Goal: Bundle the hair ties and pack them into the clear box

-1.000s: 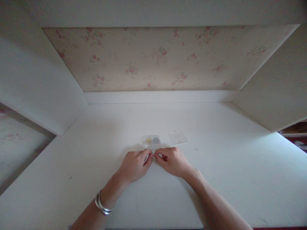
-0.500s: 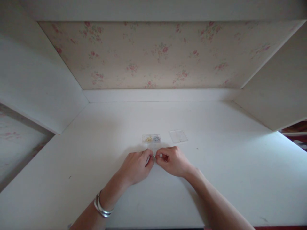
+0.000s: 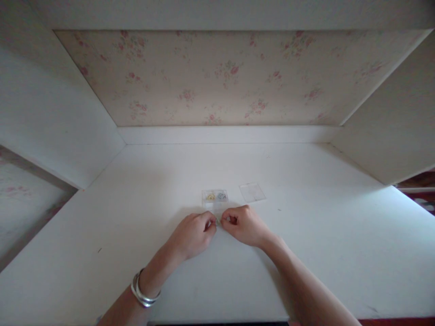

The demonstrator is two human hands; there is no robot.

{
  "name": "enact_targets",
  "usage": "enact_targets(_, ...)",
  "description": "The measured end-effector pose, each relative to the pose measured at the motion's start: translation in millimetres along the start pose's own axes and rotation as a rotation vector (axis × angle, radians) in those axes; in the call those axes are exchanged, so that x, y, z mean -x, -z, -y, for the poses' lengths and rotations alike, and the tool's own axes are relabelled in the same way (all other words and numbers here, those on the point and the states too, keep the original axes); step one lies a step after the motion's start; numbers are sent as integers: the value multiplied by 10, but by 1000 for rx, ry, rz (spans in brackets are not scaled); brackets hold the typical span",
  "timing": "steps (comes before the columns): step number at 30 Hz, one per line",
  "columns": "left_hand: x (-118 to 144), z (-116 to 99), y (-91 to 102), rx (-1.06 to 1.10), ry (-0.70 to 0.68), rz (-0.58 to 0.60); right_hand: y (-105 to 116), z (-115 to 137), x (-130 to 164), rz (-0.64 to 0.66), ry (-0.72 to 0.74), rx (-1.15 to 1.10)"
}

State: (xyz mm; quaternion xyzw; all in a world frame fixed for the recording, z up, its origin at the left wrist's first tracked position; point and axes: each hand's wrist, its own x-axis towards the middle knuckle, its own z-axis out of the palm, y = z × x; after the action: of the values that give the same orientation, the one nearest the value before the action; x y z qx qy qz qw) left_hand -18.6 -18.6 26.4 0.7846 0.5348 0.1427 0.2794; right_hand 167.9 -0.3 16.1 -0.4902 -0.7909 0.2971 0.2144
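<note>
My left hand (image 3: 195,233) is closed in a pinch, with a small silvery ring-shaped piece (image 3: 216,221) at its fingertips. Just right of it, my right hand (image 3: 243,225) pinches thumb against forefinger; whatever lies between them is too small to make out. A narrow gap separates the two sets of fingertips. Directly beyond them sits a clear plastic box (image 3: 203,199), holding gold-coloured rings (image 3: 210,197) on the left and silver-coloured rings (image 3: 222,196) on the right. Its nearer part is partly hidden by the hands. A flat clear lid (image 3: 252,192) lies to the right of the box.
Everything rests on a white tabletop (image 3: 163,172) with side panels and a floral-papered back wall (image 3: 204,81). A thin dark sliver (image 3: 99,250) lies on the left, and a tiny dark speck (image 3: 279,209) on the right. A silver bangle (image 3: 144,299) circles my left wrist.
My fingertips have drawn slightly apart, the left hand shifting a little left. The ring-shaped piece now shows more clearly at the left fingertips. The box and lid stay put.
</note>
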Motion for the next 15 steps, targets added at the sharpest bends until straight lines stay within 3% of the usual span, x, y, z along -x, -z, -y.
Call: enact_targets(15,13,-12,44,-49,-41,-23,0,-1,6,33,47,-30)
